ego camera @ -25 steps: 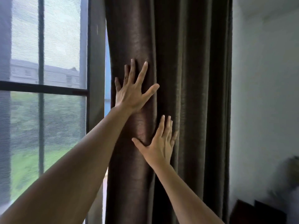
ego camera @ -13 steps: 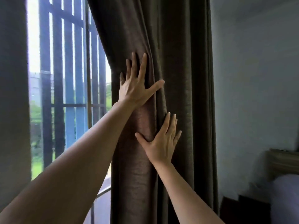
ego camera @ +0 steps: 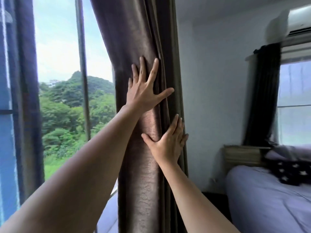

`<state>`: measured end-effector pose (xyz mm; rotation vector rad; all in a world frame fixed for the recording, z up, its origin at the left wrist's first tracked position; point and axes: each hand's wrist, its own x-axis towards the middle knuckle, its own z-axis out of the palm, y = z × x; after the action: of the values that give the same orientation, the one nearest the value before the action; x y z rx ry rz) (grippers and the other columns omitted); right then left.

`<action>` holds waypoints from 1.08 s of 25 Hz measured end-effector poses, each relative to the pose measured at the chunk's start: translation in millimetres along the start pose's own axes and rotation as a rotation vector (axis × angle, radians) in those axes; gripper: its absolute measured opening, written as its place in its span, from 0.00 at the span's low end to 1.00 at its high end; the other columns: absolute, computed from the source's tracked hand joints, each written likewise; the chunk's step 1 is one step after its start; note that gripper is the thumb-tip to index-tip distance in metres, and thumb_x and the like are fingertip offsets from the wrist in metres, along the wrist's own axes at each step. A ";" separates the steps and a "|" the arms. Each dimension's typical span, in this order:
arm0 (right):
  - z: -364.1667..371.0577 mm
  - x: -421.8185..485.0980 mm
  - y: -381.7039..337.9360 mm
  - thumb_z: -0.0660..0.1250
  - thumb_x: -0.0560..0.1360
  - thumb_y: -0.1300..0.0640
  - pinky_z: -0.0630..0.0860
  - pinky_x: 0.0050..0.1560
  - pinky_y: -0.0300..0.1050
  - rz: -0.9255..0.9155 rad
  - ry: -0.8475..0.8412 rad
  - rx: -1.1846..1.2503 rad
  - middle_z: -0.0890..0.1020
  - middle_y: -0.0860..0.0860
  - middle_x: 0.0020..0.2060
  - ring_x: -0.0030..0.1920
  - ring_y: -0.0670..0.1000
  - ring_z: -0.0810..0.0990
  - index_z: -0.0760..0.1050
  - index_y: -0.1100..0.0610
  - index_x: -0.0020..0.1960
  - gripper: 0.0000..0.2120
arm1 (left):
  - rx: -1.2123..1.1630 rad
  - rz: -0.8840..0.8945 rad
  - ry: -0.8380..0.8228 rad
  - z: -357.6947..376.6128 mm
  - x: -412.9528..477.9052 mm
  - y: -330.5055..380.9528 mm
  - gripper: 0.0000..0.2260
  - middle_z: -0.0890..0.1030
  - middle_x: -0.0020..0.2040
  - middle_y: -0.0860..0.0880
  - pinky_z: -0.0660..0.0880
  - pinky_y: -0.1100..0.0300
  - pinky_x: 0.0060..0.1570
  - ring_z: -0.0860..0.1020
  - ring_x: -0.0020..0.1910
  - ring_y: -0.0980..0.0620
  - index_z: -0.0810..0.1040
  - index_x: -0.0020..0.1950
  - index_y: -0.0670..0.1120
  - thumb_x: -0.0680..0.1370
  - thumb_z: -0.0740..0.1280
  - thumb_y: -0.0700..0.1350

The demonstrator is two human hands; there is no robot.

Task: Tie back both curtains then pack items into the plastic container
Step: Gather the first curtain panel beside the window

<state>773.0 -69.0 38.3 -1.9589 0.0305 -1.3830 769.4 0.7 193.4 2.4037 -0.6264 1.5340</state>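
Grip first: no clamp on anything yet. My left hand (ego camera: 144, 93) lies flat on the curtain (ego camera: 138, 190), fingers straight & fanned, thumb out to the right. My right hand (ego camera: 168, 146) sits just below it, palm on the cloth, thumb spread across the front, fingers straight along the folds at the bunch's right edge. Both press, neither holds.

Biggest thing in view is the window (ego camera: 58, 47), glass bare w/ a green hill beyond. Next is the curtain itself, brown, gathered into one thick column btwn the window & the white wall (ego camera: 210, 81), flaring wider toward the top. Bottom right is the bed (ego camera: 269, 207), pale sheet, w/ a dark star-print cloth (ego camera: 294, 172) on it. Far left there's a dark vertical strip (ego camera: 25, 98), prob the other curtain, too blurred to be sure. No tie-back & no plastic container in view.

Handling, my guess: the cloth looks thick, soft & fairly heavy, w/ a slight sheen, so the folds may slide & fan out once pressure eases. Not fragile. Best hold is approx where my right hand sits, mid-height: fingers wrapped round the back of the bunch, thumb across the front, so the whole gather squeezes into one bundle. One hand would have to pinch it while the other fetches a tie. Flat palms alone won't do.
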 end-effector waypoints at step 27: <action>247.9 266.3 255.1 0.65 0.67 0.31 0.32 0.71 0.53 -0.028 -0.078 0.059 0.47 0.56 0.77 0.77 0.54 0.43 0.36 0.54 0.76 0.55 | 0.004 0.003 -0.044 380.3 206.7 -36.2 0.48 0.32 0.76 0.44 0.46 0.36 0.70 0.34 0.74 0.39 0.32 0.75 0.52 0.71 0.61 0.68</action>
<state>1185.4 -231.5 70.2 -1.9694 -0.0733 -1.3099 1168.4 -169.2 217.7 2.4470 -0.6368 1.4887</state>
